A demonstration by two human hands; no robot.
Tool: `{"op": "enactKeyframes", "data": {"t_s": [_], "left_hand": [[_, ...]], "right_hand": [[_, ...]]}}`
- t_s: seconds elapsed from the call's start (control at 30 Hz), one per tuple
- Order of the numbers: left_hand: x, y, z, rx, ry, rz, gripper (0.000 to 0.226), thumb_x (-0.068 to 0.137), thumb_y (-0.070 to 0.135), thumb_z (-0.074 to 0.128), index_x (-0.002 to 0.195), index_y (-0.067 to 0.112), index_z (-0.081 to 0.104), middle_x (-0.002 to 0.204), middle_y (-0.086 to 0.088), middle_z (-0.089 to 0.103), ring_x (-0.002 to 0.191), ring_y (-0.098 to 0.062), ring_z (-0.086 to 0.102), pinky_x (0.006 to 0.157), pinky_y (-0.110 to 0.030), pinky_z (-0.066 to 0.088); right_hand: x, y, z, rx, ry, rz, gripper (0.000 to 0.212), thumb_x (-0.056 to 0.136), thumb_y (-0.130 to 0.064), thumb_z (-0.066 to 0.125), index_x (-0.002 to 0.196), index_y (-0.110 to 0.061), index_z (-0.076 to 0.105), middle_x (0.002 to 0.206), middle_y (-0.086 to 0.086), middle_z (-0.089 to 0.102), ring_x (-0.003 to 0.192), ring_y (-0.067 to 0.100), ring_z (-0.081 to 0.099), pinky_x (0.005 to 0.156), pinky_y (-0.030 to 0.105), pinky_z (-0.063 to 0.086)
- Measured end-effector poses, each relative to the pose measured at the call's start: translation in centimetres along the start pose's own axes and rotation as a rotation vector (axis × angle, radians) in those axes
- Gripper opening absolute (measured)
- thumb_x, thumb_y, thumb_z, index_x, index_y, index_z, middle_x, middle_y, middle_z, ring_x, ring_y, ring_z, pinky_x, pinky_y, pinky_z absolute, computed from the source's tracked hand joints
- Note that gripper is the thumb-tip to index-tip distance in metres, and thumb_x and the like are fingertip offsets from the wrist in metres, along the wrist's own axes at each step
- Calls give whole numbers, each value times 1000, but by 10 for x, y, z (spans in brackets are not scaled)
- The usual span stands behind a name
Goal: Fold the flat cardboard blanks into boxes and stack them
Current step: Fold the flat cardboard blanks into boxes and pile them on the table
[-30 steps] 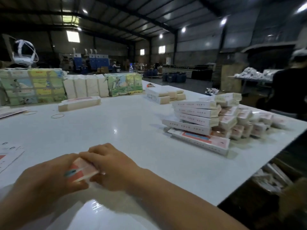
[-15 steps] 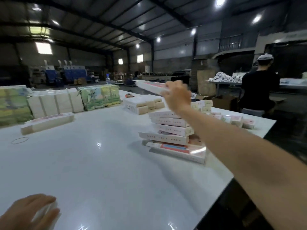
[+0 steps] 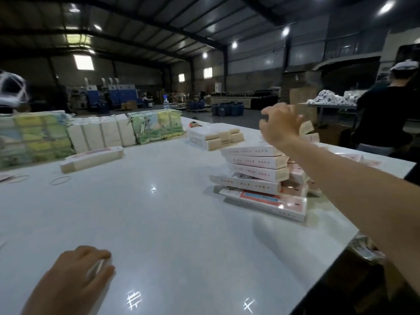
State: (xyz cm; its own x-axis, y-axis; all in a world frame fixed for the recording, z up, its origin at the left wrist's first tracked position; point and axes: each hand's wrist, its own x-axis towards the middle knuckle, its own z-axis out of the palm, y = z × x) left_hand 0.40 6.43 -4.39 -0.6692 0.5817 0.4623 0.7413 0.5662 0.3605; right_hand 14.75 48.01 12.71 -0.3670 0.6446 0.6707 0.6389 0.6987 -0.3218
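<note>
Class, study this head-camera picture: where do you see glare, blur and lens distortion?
Head view: ceiling lamps throw bright glare spots on the glossy white table; the right hand above the stack of boxes is motion-blurred; the left hand is soft; the wide lens bows the roof beams; the hall behind is dim.

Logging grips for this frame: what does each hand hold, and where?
Right hand holds nothing, fingers spread above the box stack. Left hand covers something pale; what, and where gripped, cannot be told.
</note>
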Motion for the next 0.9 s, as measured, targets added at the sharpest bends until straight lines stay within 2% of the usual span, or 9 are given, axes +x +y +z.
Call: {"op": "enactKeyframes", "data": {"t_s": [0.07,0.17,0.27,0.33,0.47,0.6,0.7,0.8,0.9], "left_hand": [[-1,6,-3,13,-27,-54,40,67,56,48,86,30,72,88,8,60,88,-27,59,79,-43,47],[-8,17,-8,62,-80,-99,21,83,40,55,92,27,68,96,15,58,99,-13,52,82,-30,41],[-11,16,-9,41,-82,-111,19,88,28,50,89,20,67,95,9,60,95,-13,52,82,-31,43],[-14,11,-10,27,-78,-117,20,90,19,49,94,16,68,101,3,61,96,-15,54,85,-33,45],[-12,6,-13,-92,-115,-189,24,90,20,52,107,21,68,113,4,63,105,-14,56,91,-27,43],[17,-33,-62,-130,-93,-447,30,84,26,60,113,21,64,118,1,62,105,-18,58,90,-32,48],[27,-96,-120,226,19,-723,45,81,36,61,120,14,54,126,-8,53,114,-26,49,93,-37,44],[11,-156,-157,506,-44,-995,88,71,70,61,132,11,38,136,-14,35,127,-31,30,100,-46,30],[5,-196,-165,603,-127,-1059,111,58,83,60,137,11,32,140,-15,30,128,-32,28,101,-47,28]], "right_hand": [[-30,-57,-3,183,-54,-224,28,92,-20,50,116,-18,64,124,8,58,116,26,46,100,46,35],[-114,-136,15,410,-317,-545,25,93,-22,51,108,-19,70,115,5,66,107,24,56,95,41,44],[-203,-183,47,270,-610,-718,25,91,-18,48,105,-17,69,113,4,64,105,26,55,89,39,47],[-238,-188,68,124,-665,-784,23,91,-17,45,102,-16,64,113,2,59,106,25,52,84,35,46],[-251,-180,86,285,-623,-719,32,99,-28,37,116,-27,64,127,-8,55,114,18,46,93,31,40],[-254,-180,88,339,-635,-727,31,99,-30,42,118,-27,65,126,-13,57,115,14,46,93,27,39],[-255,-183,87,359,-599,-702,26,96,-27,48,111,-23,70,118,-12,62,111,16,50,90,29,40],[-257,-187,85,374,-584,-673,19,90,-19,60,103,-17,74,111,-4,67,104,23,55,87,36,44],[-257,-192,86,398,-571,-628,13,80,-7,72,91,-11,77,100,4,70,93,32,59,78,42,47]]}}
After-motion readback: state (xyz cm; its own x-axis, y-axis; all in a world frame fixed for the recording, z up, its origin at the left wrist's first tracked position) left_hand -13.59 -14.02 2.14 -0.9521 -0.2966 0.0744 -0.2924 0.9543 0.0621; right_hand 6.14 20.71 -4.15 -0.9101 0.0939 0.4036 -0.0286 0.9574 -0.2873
